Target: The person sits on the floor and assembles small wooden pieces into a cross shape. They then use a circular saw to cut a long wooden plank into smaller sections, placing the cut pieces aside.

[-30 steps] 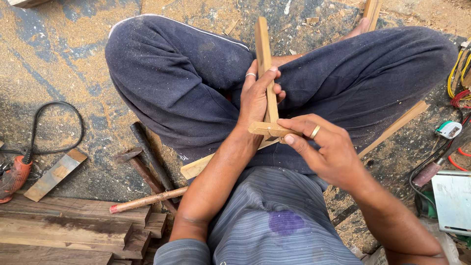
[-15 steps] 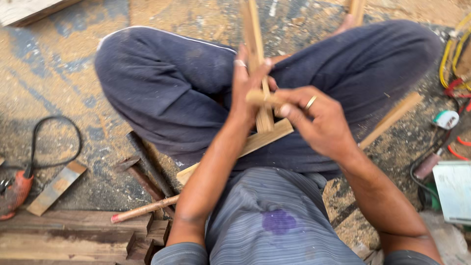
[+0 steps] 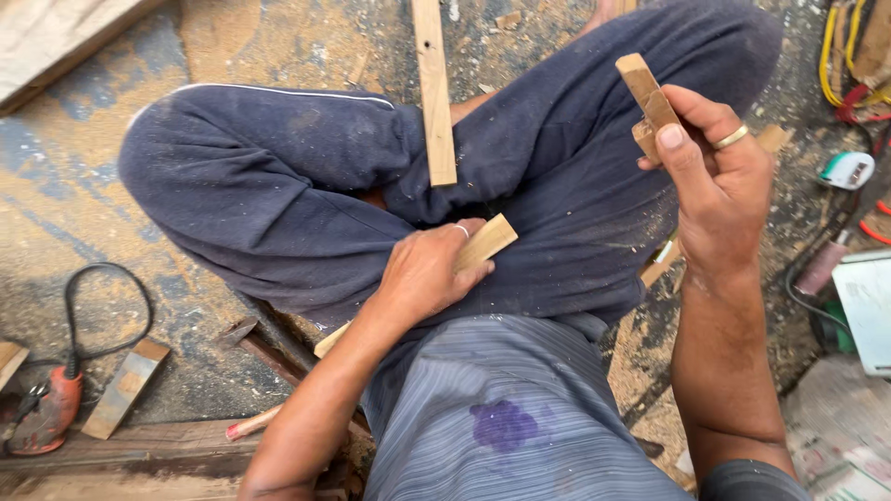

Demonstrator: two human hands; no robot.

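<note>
Across the person's crossed legs, both hands hold wood. The right hand (image 3: 710, 172) is raised at the right of the view, fingers curled shut around a short wooden block (image 3: 647, 93) — the block stands tilted, its upper end sticking up and leftward out of the fist, its lower part hidden behind the thumb and fingers. The thumb lies pressed along the block's near face, and a ring shows on one finger. A second small piece seems to sit against the block just under the thumb tip, but how the two meet cannot be told.

The left hand (image 3: 427, 274) rests low on the lap, closed over a flat wooden strip (image 3: 483, 243). The strip's squared end juts out past the fingers toward the upper right; its other end runs down and left under the wrist and comes out beside the knee. This hand also wears a ring.

Between the two hands, well apart from both, a long wooden slat (image 3: 433, 88) lies along the dark trousers (image 3: 278, 186), pointing away from the person, touched by neither hand.

On the sawdust-covered floor to the left lie an orange power tool (image 3: 46, 413) with a looped black cable, and a short offcut (image 3: 125, 388) just beside it. Coloured cables and a tape measure (image 3: 846, 170) lie at the right edge.
</note>
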